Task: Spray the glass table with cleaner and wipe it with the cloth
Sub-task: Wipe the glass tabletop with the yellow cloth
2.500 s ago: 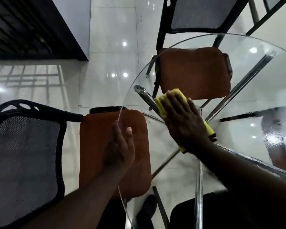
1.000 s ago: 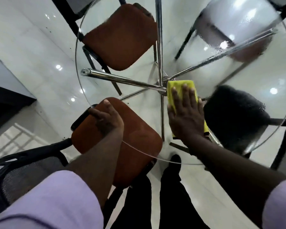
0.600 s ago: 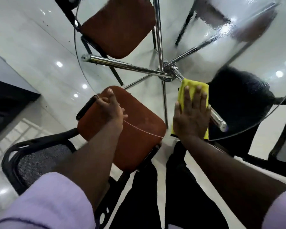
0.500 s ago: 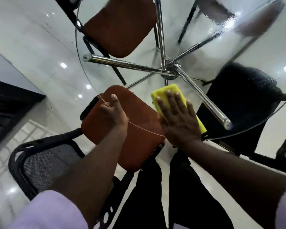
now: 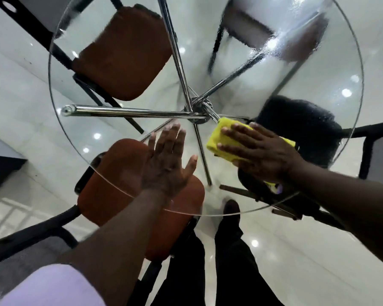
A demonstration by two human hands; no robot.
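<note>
The round glass table (image 5: 60, 120) fills the view, with chrome legs (image 5: 128, 111) meeting at a hub under its middle. My right hand (image 5: 259, 151) lies flat with spread fingers on a folded yellow cloth (image 5: 217, 140), pressing it on the glass just right of the hub. My left hand (image 5: 168, 160) rests palm down with straight fingers on the glass near the front edge. Wet streaks and droplets blur the far right part of the glass (image 5: 281, 40). No spray bottle is in view.
Orange-seated chairs stand at the front left (image 5: 111, 180) and far left (image 5: 124, 60). A black chair (image 5: 307, 129) sits on the right, and another at the far right is blurred by the wet glass. My legs and shoes (image 5: 230, 208) stand at the table's front edge on glossy white tiles.
My right hand has slid the yellow cloth to the right, from the front edge toward the hub. My left hand has left the table's rim and now lies flat on the glass.
</note>
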